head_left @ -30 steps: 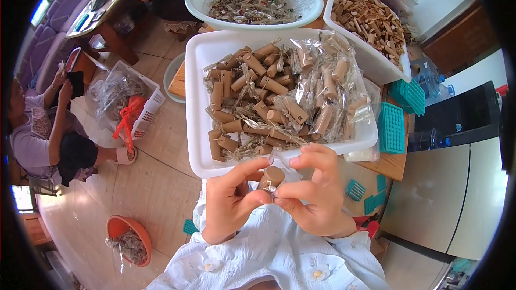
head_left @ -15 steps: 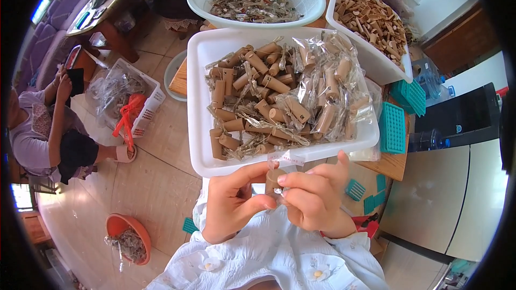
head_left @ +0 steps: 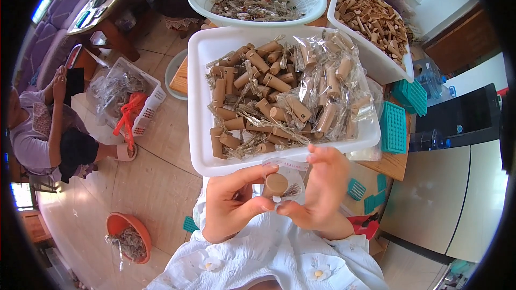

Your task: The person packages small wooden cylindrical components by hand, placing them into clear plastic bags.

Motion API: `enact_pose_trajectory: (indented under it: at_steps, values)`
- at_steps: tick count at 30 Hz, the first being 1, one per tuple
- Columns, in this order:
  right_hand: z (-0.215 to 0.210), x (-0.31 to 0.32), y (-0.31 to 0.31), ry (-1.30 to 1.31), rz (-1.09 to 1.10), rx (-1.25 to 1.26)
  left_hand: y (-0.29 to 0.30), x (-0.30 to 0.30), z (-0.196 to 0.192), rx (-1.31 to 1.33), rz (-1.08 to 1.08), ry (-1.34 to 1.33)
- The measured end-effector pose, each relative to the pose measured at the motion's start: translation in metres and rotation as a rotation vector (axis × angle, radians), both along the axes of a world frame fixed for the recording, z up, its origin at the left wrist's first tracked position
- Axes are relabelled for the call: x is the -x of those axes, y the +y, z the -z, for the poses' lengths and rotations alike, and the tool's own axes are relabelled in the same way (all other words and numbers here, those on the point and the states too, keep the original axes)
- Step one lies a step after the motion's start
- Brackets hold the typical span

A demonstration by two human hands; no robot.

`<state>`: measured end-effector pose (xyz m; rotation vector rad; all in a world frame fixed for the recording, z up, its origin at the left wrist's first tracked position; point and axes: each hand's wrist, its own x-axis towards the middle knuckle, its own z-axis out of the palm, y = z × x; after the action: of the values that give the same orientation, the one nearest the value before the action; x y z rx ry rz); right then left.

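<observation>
My left hand (head_left: 230,204) pinches a short brown cylinder (head_left: 276,184) between thumb and fingers, its round flat end turned up. Behind it is a small clear plastic bag (head_left: 294,178) with a printed strip along its top and thin strands visible through it. A little white tab (head_left: 277,199) sticks out below the cylinder. My right hand (head_left: 327,193) is spread beside it, fingers raised and slightly blurred, the thumb tip close to the tab. Just beyond my hands stands a white tub (head_left: 195,145) holding many brown cylinders (head_left: 277,84) with cords, several in clear bags.
Farther off are a pale green basin (head_left: 196,1) of small wrapped pieces and a white bin (head_left: 407,70) of wood chips. Teal racks (head_left: 394,129) stand right. On the left floor are a white basket (head_left: 156,102) and an orange bucket (head_left: 141,231); a person (head_left: 48,134) sits there.
My right hand has let go of the cylinder and opened, its fingers lifting away. The cylinder has tipped so its round end faces up, and more of the bag shows.
</observation>
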<state>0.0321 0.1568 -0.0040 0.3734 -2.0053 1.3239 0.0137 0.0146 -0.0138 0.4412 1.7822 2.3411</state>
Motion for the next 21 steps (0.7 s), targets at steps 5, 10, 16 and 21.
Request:
enact_pose_trajectory:
  at_steps: [5,10,16,21]
  values:
    - [0.003,0.0,0.007,-0.303,-0.287,0.339,0.003,0.001,0.005,0.046,-0.031,0.12]
    - [0.001,-0.001,0.007,-0.317,-0.198,0.213,0.01,-0.003,-0.013,0.162,-0.125,0.033]
    - [-0.001,-0.003,0.003,-0.39,-0.185,0.458,0.01,0.0,-0.002,0.396,-0.361,0.373]
    - [-0.007,-0.007,0.009,-0.456,-0.211,0.31,0.002,-0.001,-0.007,0.486,-0.516,0.734]
